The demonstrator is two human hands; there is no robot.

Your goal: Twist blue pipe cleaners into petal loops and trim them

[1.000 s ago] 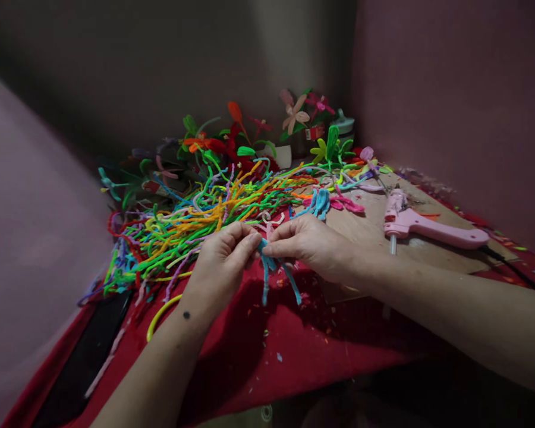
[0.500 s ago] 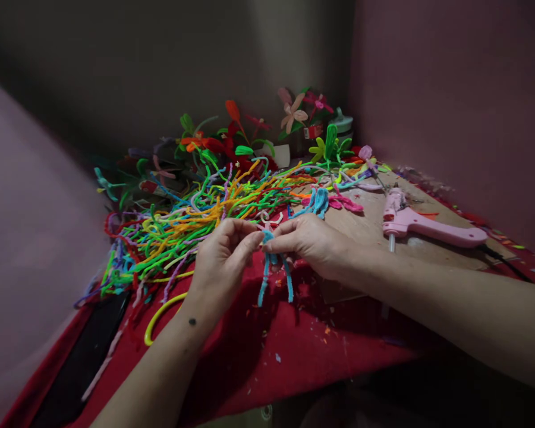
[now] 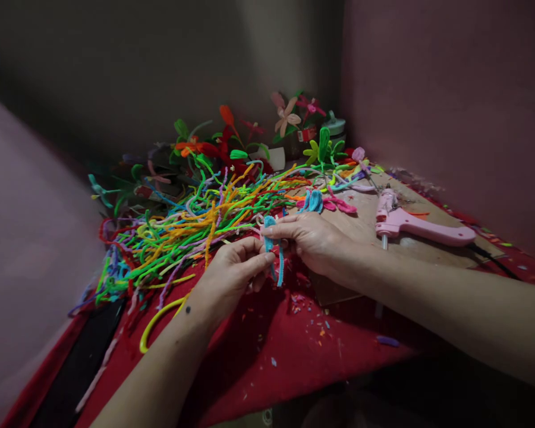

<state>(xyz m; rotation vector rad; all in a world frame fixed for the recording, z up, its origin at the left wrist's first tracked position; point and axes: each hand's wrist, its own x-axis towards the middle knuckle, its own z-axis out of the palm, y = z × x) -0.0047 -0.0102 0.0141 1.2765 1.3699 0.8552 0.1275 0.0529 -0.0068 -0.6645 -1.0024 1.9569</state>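
Observation:
Between my two hands is a bent light-blue pipe cleaner (image 3: 270, 227), folded into a narrow loop at the top with tails hanging down. My right hand (image 3: 314, 241) pinches the loop from the right. Lower down, my left hand (image 3: 238, 267) closes its thumb and fingers on the blue strand. Just behind the fingers lies a pale pink curled pipe cleaner, partly hidden. Past my right hand rest blue looped petals (image 3: 312, 201) and pink looped petals (image 3: 340, 205).
A heap of coloured pipe cleaners (image 3: 191, 226) covers the left and middle of the red cloth (image 3: 294, 368). At right a pink glue gun (image 3: 423, 226) lies on a brown board (image 3: 361, 220). Pipe-cleaner flowers (image 3: 288, 117) stand behind. A yellow handle loop (image 3: 149, 327) is beside my left forearm.
My left hand has shifted lower on the blue pipe cleaner, while my right hand holds its top. The loop now stands upright, and the view has shifted slightly.

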